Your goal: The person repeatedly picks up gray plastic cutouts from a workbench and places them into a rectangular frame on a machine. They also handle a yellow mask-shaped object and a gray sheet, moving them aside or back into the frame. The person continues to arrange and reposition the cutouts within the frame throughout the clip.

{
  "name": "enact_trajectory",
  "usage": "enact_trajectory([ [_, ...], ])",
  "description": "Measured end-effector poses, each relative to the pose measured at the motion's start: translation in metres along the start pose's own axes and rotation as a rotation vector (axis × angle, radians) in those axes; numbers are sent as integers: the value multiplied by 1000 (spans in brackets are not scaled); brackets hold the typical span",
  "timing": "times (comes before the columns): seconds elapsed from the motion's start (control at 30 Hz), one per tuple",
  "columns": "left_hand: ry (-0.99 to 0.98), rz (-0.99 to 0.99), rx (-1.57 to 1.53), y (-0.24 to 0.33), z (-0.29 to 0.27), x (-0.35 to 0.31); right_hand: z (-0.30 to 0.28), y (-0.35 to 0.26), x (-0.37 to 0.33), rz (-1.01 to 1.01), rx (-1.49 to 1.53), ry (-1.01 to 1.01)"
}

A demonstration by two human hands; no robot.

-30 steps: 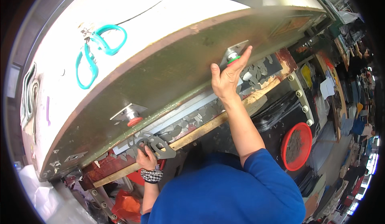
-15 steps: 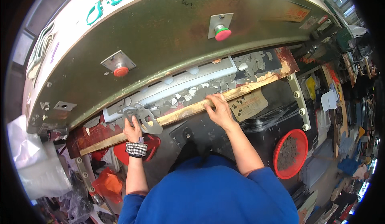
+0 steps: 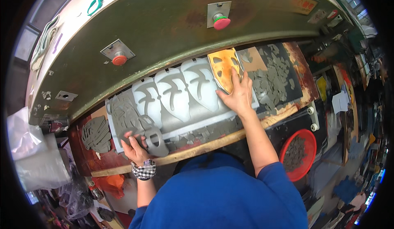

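Note:
My left hand (image 3: 134,149), a little blurred, grips a grey cut-out piece with holes (image 3: 156,143) at the left front of the work board. Beside and behind it, more grey cut pieces (image 3: 126,108) lie heaped on the sheet's left end. A pale grey sheet (image 3: 180,124) shows a row of curved cut-out shapes with white beneath. On its right end lies a yellow-orange cutting die (image 3: 221,70) with several holes. My right hand (image 3: 239,93) has its fingers spread over the die's near right edge, thumb and fingertips touching it.
A green machine beam with red buttons (image 3: 119,60) spans the far side. Grey scraps (image 3: 273,75) cover the board's right end; a stack of grey pieces (image 3: 96,134) sits at left. A wooden strip (image 3: 213,144) edges the front. A red basket of scraps (image 3: 296,155) stands right.
The board has come out toward me from under the beam, bringing the sheet and die into view. My right hand has moved from the wooden strip onto the die. My left hand keeps its grey piece.

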State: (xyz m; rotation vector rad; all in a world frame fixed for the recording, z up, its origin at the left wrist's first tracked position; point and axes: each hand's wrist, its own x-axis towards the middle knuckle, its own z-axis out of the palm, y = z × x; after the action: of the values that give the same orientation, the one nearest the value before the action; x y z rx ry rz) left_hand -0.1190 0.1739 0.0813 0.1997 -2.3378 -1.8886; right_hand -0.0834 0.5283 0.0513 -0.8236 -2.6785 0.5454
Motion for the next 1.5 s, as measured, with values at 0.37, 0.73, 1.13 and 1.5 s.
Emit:
enact_trajectory([
  [0.37, -544, -188, -213, 47, 87, -6, -75, 61, -44, 584, 1167, -140],
  [0.73, -849, -299, -243, 75, 143, -42, -174, 120, -159, 554, 1123, 456],
  [1.13, -1088, -27, -149, 93, 210, -174, -149, 47, -208, 441, 1281, 150],
  [1.5, -543, -376, -381, 77, 27, -60, -153, 152, -139, 577, 865, 258],
])
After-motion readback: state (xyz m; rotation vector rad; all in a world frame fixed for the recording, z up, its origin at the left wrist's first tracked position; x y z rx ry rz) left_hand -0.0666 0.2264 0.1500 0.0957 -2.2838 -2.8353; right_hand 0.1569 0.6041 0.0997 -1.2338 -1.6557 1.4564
